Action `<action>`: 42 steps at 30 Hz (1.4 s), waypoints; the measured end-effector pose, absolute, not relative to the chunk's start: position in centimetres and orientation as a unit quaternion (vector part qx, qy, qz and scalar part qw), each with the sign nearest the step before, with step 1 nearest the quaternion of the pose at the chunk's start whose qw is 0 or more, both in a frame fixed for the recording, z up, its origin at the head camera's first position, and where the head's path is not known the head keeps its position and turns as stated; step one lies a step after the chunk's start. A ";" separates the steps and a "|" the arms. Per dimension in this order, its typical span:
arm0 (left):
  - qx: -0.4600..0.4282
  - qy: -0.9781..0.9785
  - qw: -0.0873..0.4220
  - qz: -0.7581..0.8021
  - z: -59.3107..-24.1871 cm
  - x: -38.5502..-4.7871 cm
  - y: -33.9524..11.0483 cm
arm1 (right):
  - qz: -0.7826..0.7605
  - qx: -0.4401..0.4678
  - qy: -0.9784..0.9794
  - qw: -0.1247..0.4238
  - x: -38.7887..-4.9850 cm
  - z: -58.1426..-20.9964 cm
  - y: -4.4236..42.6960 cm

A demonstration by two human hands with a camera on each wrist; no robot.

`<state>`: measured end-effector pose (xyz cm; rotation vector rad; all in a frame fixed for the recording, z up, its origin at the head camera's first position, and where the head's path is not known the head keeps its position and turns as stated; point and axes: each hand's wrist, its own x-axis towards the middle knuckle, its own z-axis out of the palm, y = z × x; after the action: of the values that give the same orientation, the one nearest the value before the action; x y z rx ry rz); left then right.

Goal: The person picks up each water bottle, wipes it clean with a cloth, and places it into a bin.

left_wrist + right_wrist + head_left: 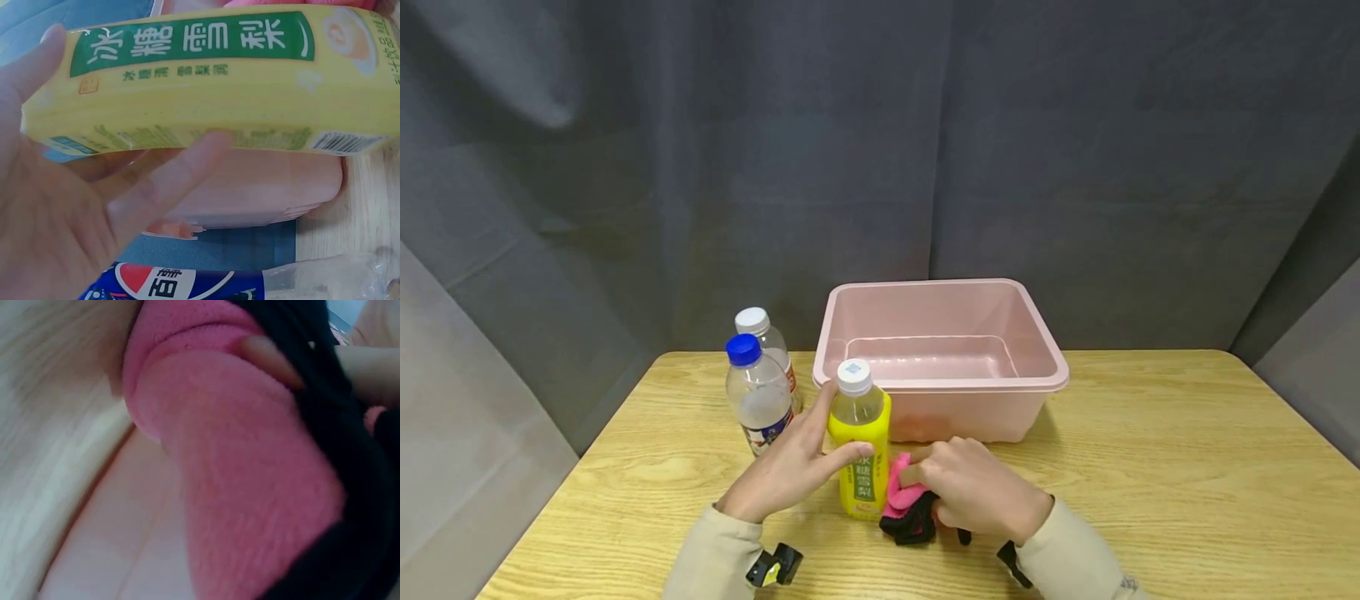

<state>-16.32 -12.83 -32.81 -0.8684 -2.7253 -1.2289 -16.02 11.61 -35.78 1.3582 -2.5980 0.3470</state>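
A drink bottle (867, 475) with a yellow label and white cap stands in front of the pink tub. My left hand (793, 471) holds it from the left, thumb across the front of the label; in the left wrist view, fingers of the left hand (69, 169) reach along its other side. Just right of the bottle, my right hand (966, 487) grips a fuzzy pink cloth (904, 492) with black edging, bunched near the bottle's base. Close up in the right wrist view, folds of the pink cloth (250, 462) hide most of the fingers.
The pink plastic tub (970, 417) stands at the table's back middle, its visible floor bare. To the left are a blue-capped bottle (758, 396) and a white-capped bottle (772, 337) partly behind it. Grey curtain (820, 150) hangs behind the wooden table (1180, 467).
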 end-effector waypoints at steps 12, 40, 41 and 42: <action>-0.273 -0.876 0.007 -0.398 -32.7 -16.3 -13.0 | 0.229 0.448 -0.820 0.273 -14.9 -32.1 12.7; -0.269 -0.879 0.009 -0.393 -32.6 -16.3 -12.9 | 0.240 0.453 -0.784 0.349 -14.7 -31.3 12.6; -0.269 -0.879 0.012 -0.392 -32.6 -16.3 -12.9 | 0.238 0.454 -0.790 0.337 -14.7 -31.4 12.7; -0.269 -0.880 0.013 -0.392 -32.6 -16.3 -12.9 | 0.235 0.454 -0.797 0.321 -14.7 -31.5 12.7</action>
<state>-16.30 -12.92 -32.62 -0.8374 -2.7418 -1.2209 -14.72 12.73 -31.49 1.1929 -2.0939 0.6161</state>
